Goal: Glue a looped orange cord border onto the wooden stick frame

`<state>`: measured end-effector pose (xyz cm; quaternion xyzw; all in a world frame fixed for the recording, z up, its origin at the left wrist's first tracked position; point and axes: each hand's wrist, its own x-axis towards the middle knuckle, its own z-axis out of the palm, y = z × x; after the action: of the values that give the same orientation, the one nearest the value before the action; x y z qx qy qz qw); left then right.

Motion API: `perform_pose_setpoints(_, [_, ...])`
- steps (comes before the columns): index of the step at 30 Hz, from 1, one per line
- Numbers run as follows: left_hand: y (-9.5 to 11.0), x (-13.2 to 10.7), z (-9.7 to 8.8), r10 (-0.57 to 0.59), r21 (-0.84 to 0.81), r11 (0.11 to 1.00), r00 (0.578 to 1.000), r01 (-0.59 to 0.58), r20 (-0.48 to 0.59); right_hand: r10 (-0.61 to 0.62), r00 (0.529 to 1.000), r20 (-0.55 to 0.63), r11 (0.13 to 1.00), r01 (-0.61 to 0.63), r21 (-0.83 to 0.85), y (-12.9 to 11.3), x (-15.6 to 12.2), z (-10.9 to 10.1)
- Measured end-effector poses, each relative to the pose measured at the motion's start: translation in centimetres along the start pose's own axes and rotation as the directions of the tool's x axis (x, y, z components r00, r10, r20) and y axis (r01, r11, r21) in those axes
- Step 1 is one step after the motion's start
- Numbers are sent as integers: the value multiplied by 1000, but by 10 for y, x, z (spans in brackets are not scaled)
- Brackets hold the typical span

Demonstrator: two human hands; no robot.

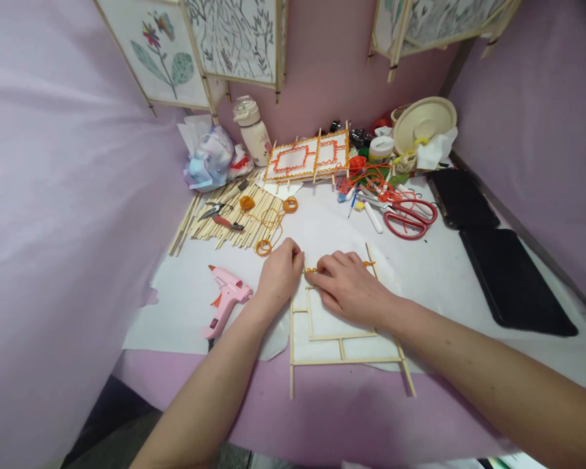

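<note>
A frame of thin bamboo sticks (342,360) lies on the white sheet before me, with a smaller stick rectangle inside it. Wavy orange yarn (370,263) runs along its top stick, partly covered by my fingers. My left hand (280,270) is closed at the frame's top left corner, pinching the yarn; its fingertips are mostly hidden. Across the top stick rests my right hand (344,280), fingers bent and thumb and forefinger closed at the yarn, close to the left hand. Loose orange yarn coils (264,247) lie just beyond my left hand.
Left of the frame lies a pink glue gun (228,299). Behind are a pile of bamboo sticks (215,231) with pliers (228,223), a yarn-trimmed panel (307,156) and a bottle (254,133). Red-handled scissors (410,218) and a black tablet-like slab (517,283) lie right.
</note>
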<state>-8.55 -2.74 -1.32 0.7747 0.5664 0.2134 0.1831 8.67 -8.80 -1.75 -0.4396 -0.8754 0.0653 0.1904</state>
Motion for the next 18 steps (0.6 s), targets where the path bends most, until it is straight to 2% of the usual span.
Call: perform_pose_setpoints(18, [11, 5, -1, -76, 127, 989, 997, 78, -15, 14, 1000, -14, 1000, -14, 22, 0, 1, 2])
